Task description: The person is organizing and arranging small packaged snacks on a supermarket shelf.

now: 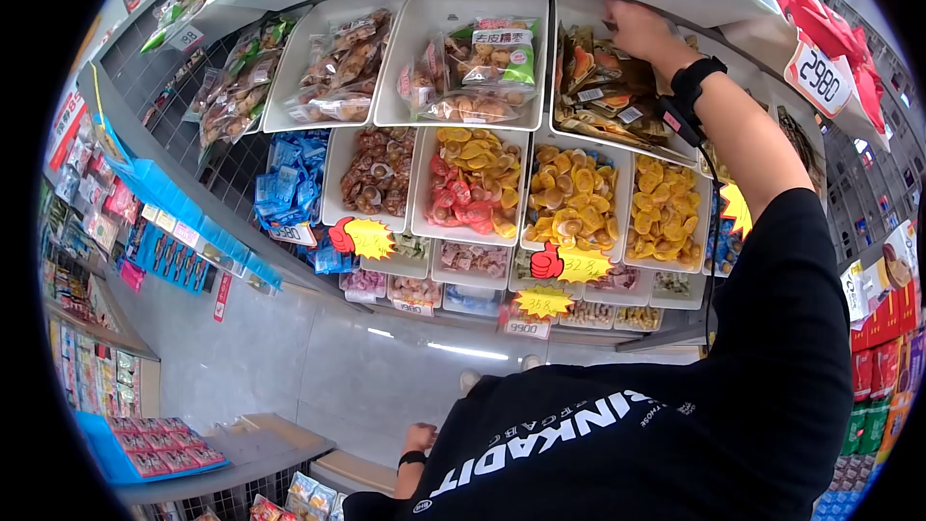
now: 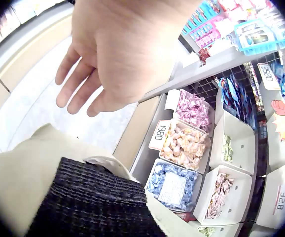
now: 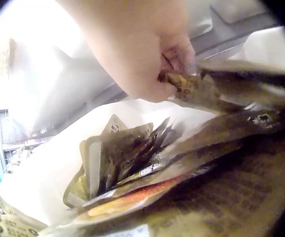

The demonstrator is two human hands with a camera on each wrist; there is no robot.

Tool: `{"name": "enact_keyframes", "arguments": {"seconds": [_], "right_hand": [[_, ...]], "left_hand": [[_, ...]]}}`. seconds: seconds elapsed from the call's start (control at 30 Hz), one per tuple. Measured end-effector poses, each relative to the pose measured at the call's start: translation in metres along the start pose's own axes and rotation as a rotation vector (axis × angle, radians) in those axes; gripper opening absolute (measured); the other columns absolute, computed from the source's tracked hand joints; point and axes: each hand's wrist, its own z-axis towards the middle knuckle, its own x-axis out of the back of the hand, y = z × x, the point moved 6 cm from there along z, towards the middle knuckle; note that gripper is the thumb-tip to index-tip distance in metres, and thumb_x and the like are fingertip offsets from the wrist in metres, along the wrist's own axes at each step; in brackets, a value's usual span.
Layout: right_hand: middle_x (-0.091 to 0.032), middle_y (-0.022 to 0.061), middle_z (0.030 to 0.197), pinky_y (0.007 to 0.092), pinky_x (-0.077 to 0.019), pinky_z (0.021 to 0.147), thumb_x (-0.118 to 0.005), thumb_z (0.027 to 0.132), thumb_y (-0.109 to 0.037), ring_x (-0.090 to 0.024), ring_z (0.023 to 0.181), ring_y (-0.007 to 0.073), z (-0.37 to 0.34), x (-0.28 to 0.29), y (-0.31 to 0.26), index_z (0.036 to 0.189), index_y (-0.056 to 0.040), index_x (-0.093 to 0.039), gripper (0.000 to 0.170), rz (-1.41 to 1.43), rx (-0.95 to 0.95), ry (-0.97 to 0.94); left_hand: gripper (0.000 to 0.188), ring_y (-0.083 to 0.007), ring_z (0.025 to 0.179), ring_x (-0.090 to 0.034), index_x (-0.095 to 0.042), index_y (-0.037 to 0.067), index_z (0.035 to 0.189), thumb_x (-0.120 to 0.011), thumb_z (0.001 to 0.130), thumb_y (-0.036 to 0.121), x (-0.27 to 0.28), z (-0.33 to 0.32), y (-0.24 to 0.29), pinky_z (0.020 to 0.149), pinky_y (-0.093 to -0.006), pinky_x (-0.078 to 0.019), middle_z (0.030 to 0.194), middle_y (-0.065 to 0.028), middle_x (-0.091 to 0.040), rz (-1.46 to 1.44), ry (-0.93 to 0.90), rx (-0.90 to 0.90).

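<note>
My right hand [image 1: 644, 37] reaches to the far end of a white bin [image 1: 556, 106] filled with brown-gold snack packets [image 1: 598, 96]. In the right wrist view its thumb and fingers pinch the edge of one brown packet [image 3: 196, 93], raised over the others. More packets [image 3: 125, 155] stand on edge and overlap below it, against the white wall. My left hand [image 2: 118, 59] hangs low over the aisle with loosely bent fingers and holds nothing. At the bottom of the head view it shows beside the black T-shirt [image 1: 579, 425].
Bins of yellow and red jelly cups [image 1: 473, 178] and wrapped candy [image 2: 182, 145] step down below. Bagged snacks [image 1: 492, 58] fill bins to the left. A price sign [image 1: 818, 77] hangs from the upper shelf at right. Another display shelf [image 1: 241, 458] stands behind on the left.
</note>
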Motion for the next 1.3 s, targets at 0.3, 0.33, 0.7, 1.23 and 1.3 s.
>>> {"name": "enact_keyframes", "arguments": {"seconds": [0.3, 0.33, 0.7, 1.23, 1.3], "right_hand": [[-0.051, 0.0153, 0.097, 0.0388, -0.0427, 0.074, -0.05, 0.071, 0.0, -0.051, 0.088, 0.0332, -0.023, 0.025, -0.022, 0.099, -0.0018, -0.05, 0.029, 0.067, 0.313, 0.232], [-0.051, 0.0153, 0.097, 0.0388, -0.0427, 0.074, -0.05, 0.071, 0.0, -0.051, 0.088, 0.0332, -0.028, 0.032, -0.023, 0.099, -0.0018, -0.05, 0.029, 0.064, 0.308, 0.228], [-0.048, 0.0128, 0.101, 0.0385, -0.0447, 0.073, -0.051, 0.069, -0.002, -0.049, 0.095, 0.0294, -0.081, 0.067, -0.009, 0.096, -0.0016, -0.047, 0.028, -0.196, 0.233, 0.152], [-0.05, 0.0167, 0.113, 0.0332, -0.0386, 0.089, -0.071, 0.057, -0.01, -0.047, 0.106, 0.0286, -0.071, 0.018, 0.015, 0.117, -0.0031, -0.044, 0.066, 0.214, 0.062, -0.538], [-0.05, 0.0178, 0.113, 0.0325, -0.0383, 0.089, -0.067, 0.06, -0.006, -0.047, 0.105, 0.0299, -0.064, 0.009, 0.02, 0.118, -0.0036, -0.045, 0.062, 0.265, 0.072, -0.51]], "left_hand": [[0.018, -0.0174, 0.047, -0.051, -0.061, -0.004, 0.079, -0.056, 0.073, 0.012, -0.024, 0.085, -0.093, 0.041, -0.0287, -0.0403, 0.062, -0.0092, -0.056, -0.116, -0.047, 0.041], [0.018, -0.0174, 0.048, -0.052, -0.061, -0.004, 0.08, -0.056, 0.073, 0.012, -0.035, 0.12, -0.127, 0.042, -0.0288, -0.0407, 0.062, -0.009, -0.056, -0.152, -0.091, 0.072], [0.024, -0.0188, 0.058, -0.056, -0.058, -0.001, 0.09, -0.055, 0.075, 0.016, 0.006, 0.019, 0.011, 0.049, -0.0312, -0.0438, 0.071, -0.0095, -0.06, 0.092, -0.08, -0.059], [0.023, -0.0219, 0.067, -0.061, -0.058, 0.0, 0.093, -0.053, 0.077, 0.017, 0.011, 0.011, 0.03, 0.055, -0.0328, -0.046, 0.077, -0.0116, -0.062, 0.177, -0.092, -0.028], [0.023, -0.0218, 0.066, -0.061, -0.058, -0.001, 0.092, -0.053, 0.077, 0.016, 0.007, 0.033, 0.005, 0.054, -0.0327, -0.0461, 0.077, -0.0117, -0.062, 0.139, -0.104, -0.035]]}}
